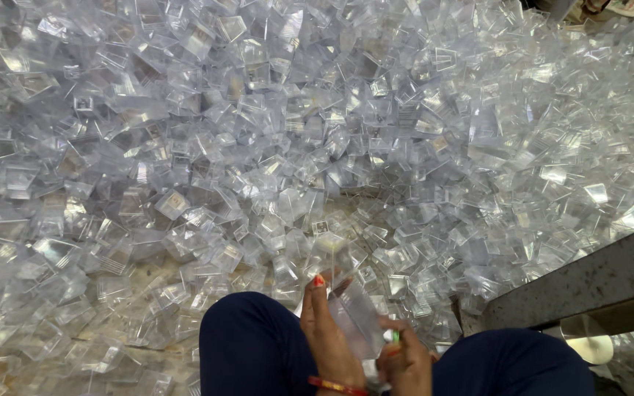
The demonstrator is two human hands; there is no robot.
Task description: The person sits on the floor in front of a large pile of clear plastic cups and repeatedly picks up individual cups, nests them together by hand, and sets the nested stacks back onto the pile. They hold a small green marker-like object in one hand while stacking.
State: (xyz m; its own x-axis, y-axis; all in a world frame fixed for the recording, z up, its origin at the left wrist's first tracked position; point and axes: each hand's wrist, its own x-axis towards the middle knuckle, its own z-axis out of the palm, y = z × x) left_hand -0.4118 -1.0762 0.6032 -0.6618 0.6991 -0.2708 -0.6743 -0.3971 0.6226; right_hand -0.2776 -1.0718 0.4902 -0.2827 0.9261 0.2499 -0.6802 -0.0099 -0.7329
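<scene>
Both hands, left hand (329, 334) and right hand (407, 359), clasp one empty clear plastic box (359, 315) before a heap of boxes (317, 132).

This looks like a small workshop or packing floor for plastic goods. A vast heap of clear plastic boxes (273, 147) fills the frame from the upper left to the right edge, lying loose on a worn floor (152, 273), with a speckled stone ledge (588, 282) at lower right.
</scene>
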